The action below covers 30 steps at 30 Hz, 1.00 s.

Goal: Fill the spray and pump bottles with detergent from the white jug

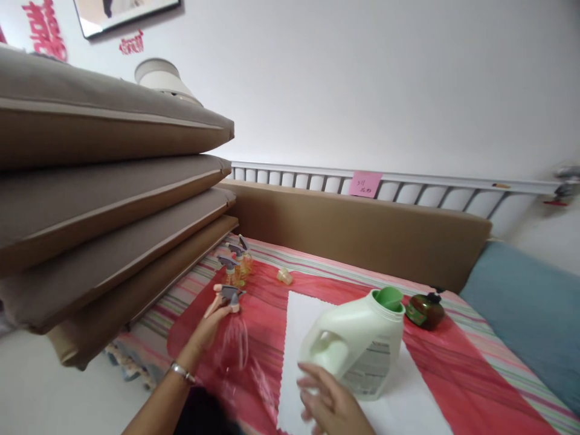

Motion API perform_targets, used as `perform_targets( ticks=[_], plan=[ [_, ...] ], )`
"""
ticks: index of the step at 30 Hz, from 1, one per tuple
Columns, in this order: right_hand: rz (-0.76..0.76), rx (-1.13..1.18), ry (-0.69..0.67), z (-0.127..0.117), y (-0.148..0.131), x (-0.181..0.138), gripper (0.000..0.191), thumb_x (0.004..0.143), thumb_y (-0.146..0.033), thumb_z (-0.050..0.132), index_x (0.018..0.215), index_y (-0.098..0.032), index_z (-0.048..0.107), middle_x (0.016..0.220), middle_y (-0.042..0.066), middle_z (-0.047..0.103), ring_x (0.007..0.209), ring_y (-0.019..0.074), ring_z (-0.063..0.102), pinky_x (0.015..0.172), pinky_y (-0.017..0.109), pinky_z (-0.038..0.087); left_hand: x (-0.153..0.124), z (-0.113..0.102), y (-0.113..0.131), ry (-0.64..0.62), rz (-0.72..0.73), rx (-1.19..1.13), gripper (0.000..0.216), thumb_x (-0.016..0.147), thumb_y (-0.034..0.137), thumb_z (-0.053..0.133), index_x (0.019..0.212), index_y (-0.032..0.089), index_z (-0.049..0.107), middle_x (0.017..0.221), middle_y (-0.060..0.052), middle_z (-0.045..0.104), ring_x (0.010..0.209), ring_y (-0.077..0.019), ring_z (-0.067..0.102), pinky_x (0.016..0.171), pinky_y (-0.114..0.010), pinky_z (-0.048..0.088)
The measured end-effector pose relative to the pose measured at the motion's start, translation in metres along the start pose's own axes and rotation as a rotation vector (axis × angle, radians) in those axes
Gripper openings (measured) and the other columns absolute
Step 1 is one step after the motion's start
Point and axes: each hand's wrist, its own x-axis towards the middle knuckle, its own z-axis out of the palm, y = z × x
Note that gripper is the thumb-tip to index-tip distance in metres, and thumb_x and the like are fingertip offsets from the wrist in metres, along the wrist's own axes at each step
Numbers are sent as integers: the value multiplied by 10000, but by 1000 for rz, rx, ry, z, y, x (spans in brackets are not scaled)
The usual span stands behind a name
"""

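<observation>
My left hand is closed around a clear spray bottle with a grey trigger head, held upright over the red cloth. My right hand hovers with its fingers spread beside a white detergent jug, close to the jug's handle. The jug stands on a white sheet and its green spout is uncapped. Behind the held bottle stand two more spray bottles with orange liquid. A small pale cap lies on the cloth.
A dark green and brown squat bottle sits to the right of the jug. Stacked brown cushions overhang the left side. A tan padded board and a white radiator run behind. A blue cushion lies at the right.
</observation>
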Motion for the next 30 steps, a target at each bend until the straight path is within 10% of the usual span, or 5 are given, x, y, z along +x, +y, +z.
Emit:
perform_targets(
  ticks=[6,12,19,30],
  plan=[
    [-465,-575,-94,42,-69,95,606,737,-245,528,1318,-266,357,1406,88,320,1063,205,514,932,383,382,2,1,-4,-361,-45,73,240,646,187,577,875,158,645,819,-17,608,816,-173,521,780,-287,385],
    [-400,-640,-390,77,-76,143,243,733,-189,504,958,-165,594,855,30,696,787,155,626,739,264,460,3,-13,-5,-475,-71,38,271,650,164,573,906,140,659,802,-30,622,786,-168,541,763,-280,406],
    [-329,-847,-227,91,-78,169,184,794,-289,460,744,-166,587,693,17,674,606,134,595,559,230,393,3,-63,-34,-369,-105,105,409,718,312,582,1104,178,594,1168,-91,596,1075,-231,527,928,-351,378],
    [-416,-1173,33,156,-105,206,210,833,-354,451,853,-197,589,841,70,673,801,210,613,631,273,357,-38,-190,-115,-204,178,1235,622,701,531,584,1259,286,460,1391,-108,384,1289,-306,304,1032,-550,188]
  ],
)
